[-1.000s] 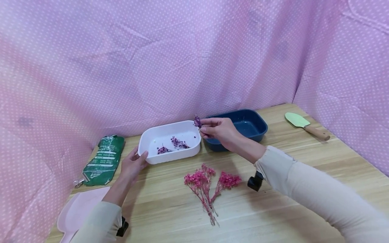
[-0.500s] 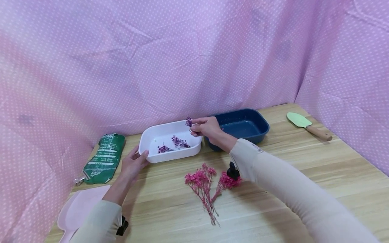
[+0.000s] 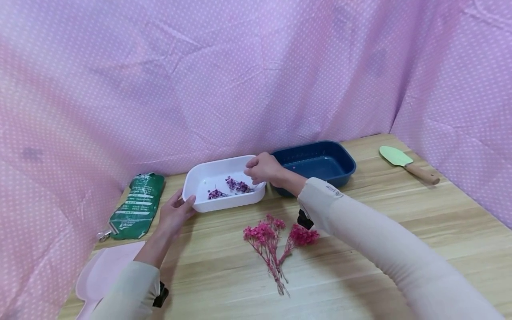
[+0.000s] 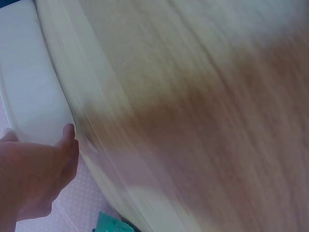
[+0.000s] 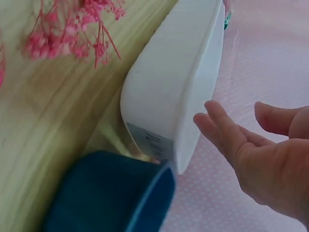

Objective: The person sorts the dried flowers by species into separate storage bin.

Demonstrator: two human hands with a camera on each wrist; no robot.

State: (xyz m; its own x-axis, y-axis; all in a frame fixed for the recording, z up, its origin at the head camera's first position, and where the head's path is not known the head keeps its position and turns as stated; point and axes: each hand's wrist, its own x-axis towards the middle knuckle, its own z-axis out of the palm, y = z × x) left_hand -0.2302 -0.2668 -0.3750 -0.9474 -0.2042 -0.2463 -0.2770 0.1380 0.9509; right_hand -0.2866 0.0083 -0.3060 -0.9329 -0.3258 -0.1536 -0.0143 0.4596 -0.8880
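My left hand [image 3: 174, 215] grips the left end of a white plastic tray [image 3: 230, 204], thumb over the rim. In the left wrist view the thumb and fingers lie around that end. Small sprigs of purple dried flowers [image 3: 238, 184] lie on the tray's floor. Over its right end is my right hand [image 3: 265, 168], fingers pointing down into the tray. The right wrist view shows that hand [image 5: 270, 159] with thumb and fingers apart and no sprig visible between them. A bunch of pink dried flowers [image 3: 262, 234] lies on the table in front.
A dark blue tray [image 3: 320, 168] stands right of the white one. Farther right lies a trowel [image 3: 410, 164] with a green blade and wooden handle. At left are a green packet [image 3: 138, 206] and a pale pink dustpan-like piece [image 3: 108, 269]. Pink dotted cloth [image 3: 256, 80] hangs behind.
My right hand has moved left and down over the white tray. The purple sprig it pinched is no longer seen in its fingers. My left hand has stayed on the tray.
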